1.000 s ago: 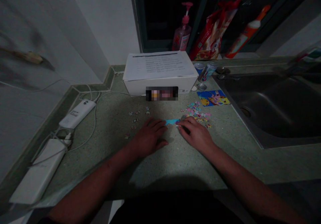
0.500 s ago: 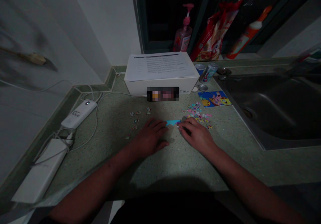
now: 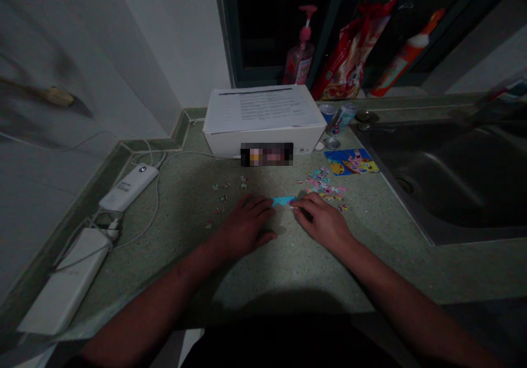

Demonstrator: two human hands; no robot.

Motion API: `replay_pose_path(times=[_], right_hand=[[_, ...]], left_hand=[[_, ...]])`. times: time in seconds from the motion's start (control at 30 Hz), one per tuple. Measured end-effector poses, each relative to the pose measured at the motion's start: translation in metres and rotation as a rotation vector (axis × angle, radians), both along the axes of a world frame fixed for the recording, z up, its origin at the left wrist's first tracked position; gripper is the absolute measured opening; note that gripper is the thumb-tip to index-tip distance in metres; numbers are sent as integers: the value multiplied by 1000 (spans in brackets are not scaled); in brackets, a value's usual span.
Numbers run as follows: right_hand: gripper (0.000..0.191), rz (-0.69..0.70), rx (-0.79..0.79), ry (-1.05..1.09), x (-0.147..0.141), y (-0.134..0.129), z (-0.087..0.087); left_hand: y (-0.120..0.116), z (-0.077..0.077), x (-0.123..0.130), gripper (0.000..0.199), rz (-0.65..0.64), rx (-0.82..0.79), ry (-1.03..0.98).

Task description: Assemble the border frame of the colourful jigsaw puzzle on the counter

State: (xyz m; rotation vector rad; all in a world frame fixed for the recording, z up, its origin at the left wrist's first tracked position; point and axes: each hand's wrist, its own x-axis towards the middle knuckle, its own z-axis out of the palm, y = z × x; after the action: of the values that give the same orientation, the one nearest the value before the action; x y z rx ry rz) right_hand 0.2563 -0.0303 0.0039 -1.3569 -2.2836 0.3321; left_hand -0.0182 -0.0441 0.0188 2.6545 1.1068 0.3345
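Note:
A small joined strip of blue jigsaw puzzle (image 3: 283, 200) lies flat on the counter between my hands. My left hand (image 3: 247, 225) rests palm down, fingers stretched out, its fingertips on the strip's left end. At the right end, my right hand (image 3: 323, 217) has its thumb and forefinger pinched on a small puzzle piece (image 3: 292, 204), mostly hidden by the fingers. Just beyond my right hand is a heap of loose, colourful puzzle pieces (image 3: 321, 184). Several more pieces (image 3: 223, 198) are scattered to the left of my left hand.
A white box (image 3: 263, 137) with a printed sheet on top stands at the back, a phone (image 3: 267, 154) leaning on its front. A cartoon picture card (image 3: 352, 161) lies beside the metal sink (image 3: 428, 236). Cans (image 3: 341, 120) stand behind. Power bank (image 3: 129, 187) and cables lie left.
Both hands stay almost where they were on the strip. The whole view has shifted very slightly; nothing else has visibly moved.

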Motion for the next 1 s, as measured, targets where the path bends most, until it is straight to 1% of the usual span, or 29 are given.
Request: replay_pose_path(times=[0.57,0.87,1.0], right_hand=[[24,1,0,9,0,0,1],[26,8,16,-38,0,0,2],[25,-2,-6,-29,-1,-1,3]], left_hand=[[0,0,0,53,-3,-6,0],[0,0,0,52,-4,16,16],[0,1,1,51,0,16,13]])
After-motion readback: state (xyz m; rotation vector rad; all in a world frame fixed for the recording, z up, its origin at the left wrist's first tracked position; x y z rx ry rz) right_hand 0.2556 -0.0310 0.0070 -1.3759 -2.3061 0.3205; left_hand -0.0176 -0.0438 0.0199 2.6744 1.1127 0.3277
